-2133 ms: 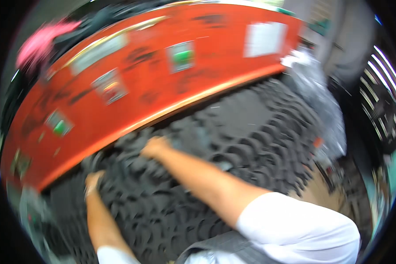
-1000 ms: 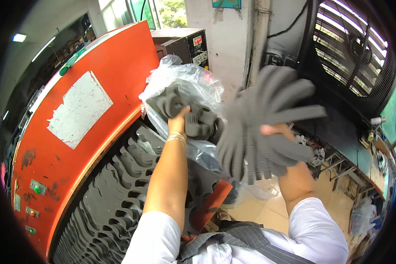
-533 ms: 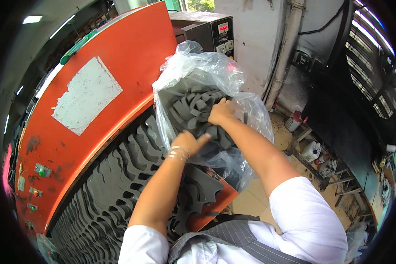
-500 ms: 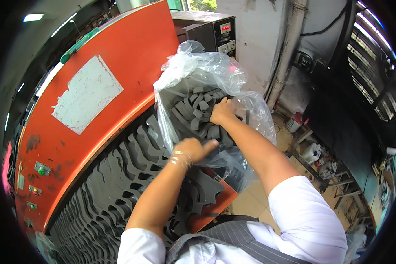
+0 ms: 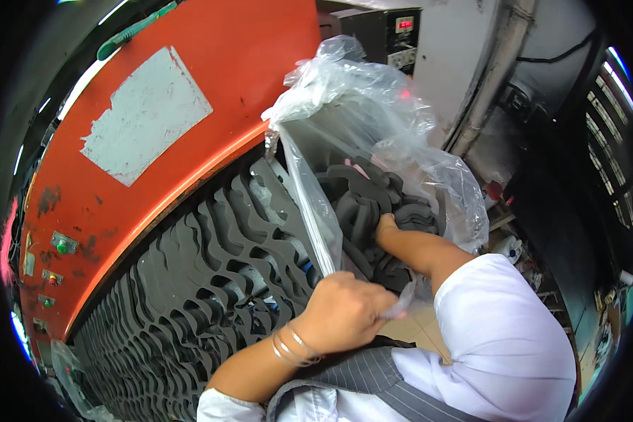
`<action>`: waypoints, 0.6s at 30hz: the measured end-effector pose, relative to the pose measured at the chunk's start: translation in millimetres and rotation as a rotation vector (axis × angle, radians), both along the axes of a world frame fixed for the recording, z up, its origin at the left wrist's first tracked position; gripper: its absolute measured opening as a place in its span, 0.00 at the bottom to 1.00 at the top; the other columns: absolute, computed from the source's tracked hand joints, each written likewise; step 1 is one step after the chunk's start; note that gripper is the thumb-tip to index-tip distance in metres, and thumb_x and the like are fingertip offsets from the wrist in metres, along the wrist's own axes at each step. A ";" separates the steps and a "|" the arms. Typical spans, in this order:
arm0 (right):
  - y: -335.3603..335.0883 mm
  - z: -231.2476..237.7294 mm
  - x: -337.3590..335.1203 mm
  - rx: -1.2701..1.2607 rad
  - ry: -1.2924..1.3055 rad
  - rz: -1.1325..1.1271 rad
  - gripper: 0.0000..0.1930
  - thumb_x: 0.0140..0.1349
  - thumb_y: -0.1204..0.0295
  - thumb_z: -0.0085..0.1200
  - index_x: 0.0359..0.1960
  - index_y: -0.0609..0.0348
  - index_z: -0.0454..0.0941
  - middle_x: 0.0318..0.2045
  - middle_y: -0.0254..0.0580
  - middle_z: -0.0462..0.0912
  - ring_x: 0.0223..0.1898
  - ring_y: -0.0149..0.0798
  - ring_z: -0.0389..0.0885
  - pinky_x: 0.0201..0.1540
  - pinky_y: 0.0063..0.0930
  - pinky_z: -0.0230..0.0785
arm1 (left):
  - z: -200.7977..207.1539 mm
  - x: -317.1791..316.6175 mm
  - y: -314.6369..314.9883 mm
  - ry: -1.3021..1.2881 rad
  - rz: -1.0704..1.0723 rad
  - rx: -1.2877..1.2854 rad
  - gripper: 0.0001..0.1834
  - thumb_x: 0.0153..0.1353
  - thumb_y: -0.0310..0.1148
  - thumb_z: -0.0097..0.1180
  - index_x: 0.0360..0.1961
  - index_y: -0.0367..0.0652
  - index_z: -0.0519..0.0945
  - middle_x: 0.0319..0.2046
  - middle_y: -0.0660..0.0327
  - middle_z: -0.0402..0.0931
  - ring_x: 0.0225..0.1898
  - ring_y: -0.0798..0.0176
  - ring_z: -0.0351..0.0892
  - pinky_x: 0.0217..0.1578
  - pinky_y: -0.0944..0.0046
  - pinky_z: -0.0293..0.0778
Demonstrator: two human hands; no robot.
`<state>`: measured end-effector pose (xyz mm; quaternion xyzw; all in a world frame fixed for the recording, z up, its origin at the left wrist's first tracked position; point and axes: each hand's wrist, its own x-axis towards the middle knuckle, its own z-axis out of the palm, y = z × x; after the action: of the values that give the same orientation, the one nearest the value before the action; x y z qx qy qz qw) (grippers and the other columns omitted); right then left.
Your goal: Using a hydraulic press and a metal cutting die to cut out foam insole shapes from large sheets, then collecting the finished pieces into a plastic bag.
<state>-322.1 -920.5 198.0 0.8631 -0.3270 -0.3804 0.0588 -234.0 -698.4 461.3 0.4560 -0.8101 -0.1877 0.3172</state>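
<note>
A large clear plastic bag hangs open at the end of the orange machine, with many curved dark grey foam pieces inside. Its near rim is gripped in my left hand, a closed fist with bangles at the wrist, and pulled toward me. My right arm reaches down into the bag. Only the back of my right hand shows, among the foam pieces; its fingers are hidden. Left of the bag, a cut grey foam sheet full of wavy gaps covers the machine's bed.
An orange machine panel with a torn white sheet and several buttons rises along the left. Behind the bag stand a dark control box with a red display and a vertical pipe. Containers sit at the right.
My left hand has closed on the bag's rim and drawn it nearer. My right hand has gone deeper among the foam pieces. The view has shifted, and the bag appears farther right.
</note>
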 end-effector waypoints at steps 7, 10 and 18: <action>10.1 -46.2 10.3 -0.029 -0.129 0.196 0.19 0.63 0.59 0.46 0.54 0.45 0.78 0.54 0.36 0.79 0.57 0.36 0.73 0.47 0.39 0.69 | -3.2 28.0 29.2 0.016 -0.071 0.074 0.10 0.52 0.40 0.62 0.27 0.46 0.78 0.23 0.64 0.73 0.31 0.61 0.75 0.33 0.62 0.65; 21.8 -70.7 7.3 -0.025 -0.197 0.259 0.19 0.63 0.60 0.45 0.54 0.43 0.78 0.54 0.34 0.79 0.57 0.36 0.74 0.46 0.40 0.69 | -4.5 63.5 46.6 0.187 0.057 0.027 0.15 0.54 0.43 0.64 0.37 0.46 0.80 0.31 0.64 0.77 0.36 0.59 0.76 0.36 0.59 0.69; 51.4 25.2 -18.1 0.081 -0.278 0.157 0.19 0.60 0.61 0.50 0.52 0.48 0.80 0.51 0.42 0.81 0.53 0.41 0.78 0.48 0.45 0.71 | -90.3 329.5 160.7 -0.101 1.617 -0.126 0.09 0.58 0.36 0.59 0.34 0.42 0.83 0.37 0.50 0.81 0.41 0.47 0.81 0.45 0.56 0.75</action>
<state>-340.2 -869.1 223.2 0.9320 -0.2477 -0.2644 0.0077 95.4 -537.7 371.0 0.8894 -0.2526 0.1662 0.3428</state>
